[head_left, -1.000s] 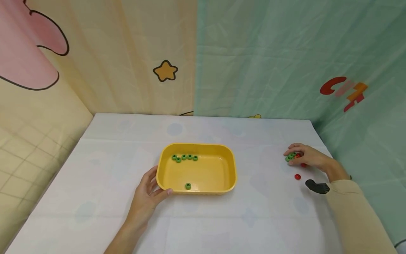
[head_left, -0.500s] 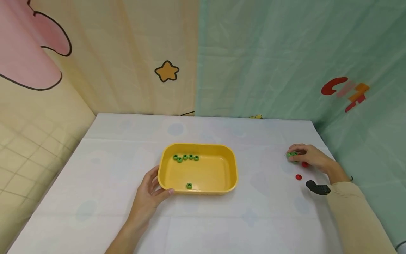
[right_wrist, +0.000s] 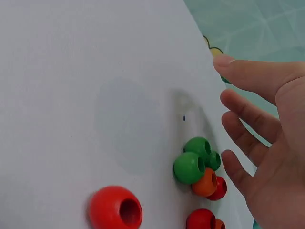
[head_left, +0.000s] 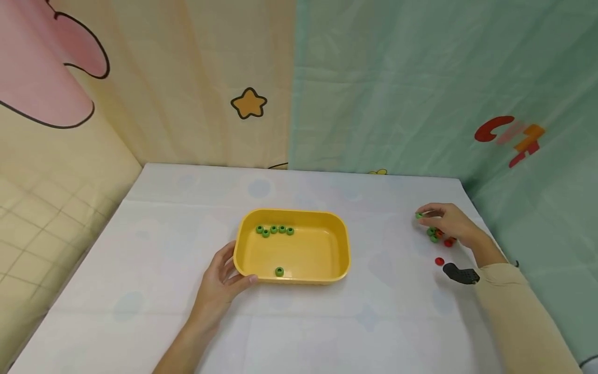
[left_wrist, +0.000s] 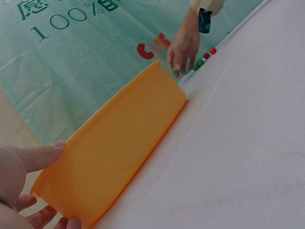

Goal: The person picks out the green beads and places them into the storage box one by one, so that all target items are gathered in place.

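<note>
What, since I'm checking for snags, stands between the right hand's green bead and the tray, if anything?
Nothing visible stands between the green bead in the right hand and the tray, except the tray's own raised wall. The loose beads lie outside that path.

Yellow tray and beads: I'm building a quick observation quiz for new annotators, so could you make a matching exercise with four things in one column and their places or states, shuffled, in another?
Column one
1. Left hand
2. Right hand
3. Yellow tray
4. Lone red bead

Column two
A. Has six green beads inside
B. Lies on the white tablecloth, apart from the bead cluster
C. Grips a corner of a container
D. Pinches a single green bead

Right pairs: 1-C, 2-D, 3-A, 4-B
</note>
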`<state>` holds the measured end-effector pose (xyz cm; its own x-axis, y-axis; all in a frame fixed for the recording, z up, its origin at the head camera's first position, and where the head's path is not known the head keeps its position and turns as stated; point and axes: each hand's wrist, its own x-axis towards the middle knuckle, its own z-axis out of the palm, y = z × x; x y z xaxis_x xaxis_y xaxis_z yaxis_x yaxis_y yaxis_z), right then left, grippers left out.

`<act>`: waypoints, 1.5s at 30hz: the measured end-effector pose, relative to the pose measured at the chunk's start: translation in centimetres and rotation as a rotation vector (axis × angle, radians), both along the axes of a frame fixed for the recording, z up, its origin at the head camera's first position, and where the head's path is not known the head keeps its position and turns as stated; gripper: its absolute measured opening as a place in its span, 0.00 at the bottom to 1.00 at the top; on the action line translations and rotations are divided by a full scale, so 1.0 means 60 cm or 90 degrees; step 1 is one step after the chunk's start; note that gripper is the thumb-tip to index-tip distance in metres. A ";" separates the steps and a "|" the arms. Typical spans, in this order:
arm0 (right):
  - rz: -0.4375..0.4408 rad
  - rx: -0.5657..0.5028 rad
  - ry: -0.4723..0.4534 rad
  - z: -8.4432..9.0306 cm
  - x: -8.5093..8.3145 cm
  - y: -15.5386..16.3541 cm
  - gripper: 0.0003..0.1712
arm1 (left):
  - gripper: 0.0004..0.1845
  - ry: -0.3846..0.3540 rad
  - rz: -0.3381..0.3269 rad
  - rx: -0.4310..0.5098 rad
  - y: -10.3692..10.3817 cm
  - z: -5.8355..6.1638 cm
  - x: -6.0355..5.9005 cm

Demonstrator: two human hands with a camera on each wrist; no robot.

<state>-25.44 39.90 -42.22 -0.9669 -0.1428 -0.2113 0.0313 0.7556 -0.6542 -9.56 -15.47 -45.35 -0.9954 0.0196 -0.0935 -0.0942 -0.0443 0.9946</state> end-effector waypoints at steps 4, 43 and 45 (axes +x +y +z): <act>0.009 -0.001 0.010 0.006 -0.004 -0.018 0.28 | 0.48 -0.003 0.002 0.000 -0.001 0.000 0.001; 0.181 -0.081 0.006 0.042 -0.029 -0.210 0.18 | 0.48 -0.003 0.004 0.016 0.000 -0.004 -0.001; 0.195 -0.082 0.012 0.045 -0.030 -0.223 0.17 | 0.48 -0.002 0.004 0.017 0.000 -0.003 0.000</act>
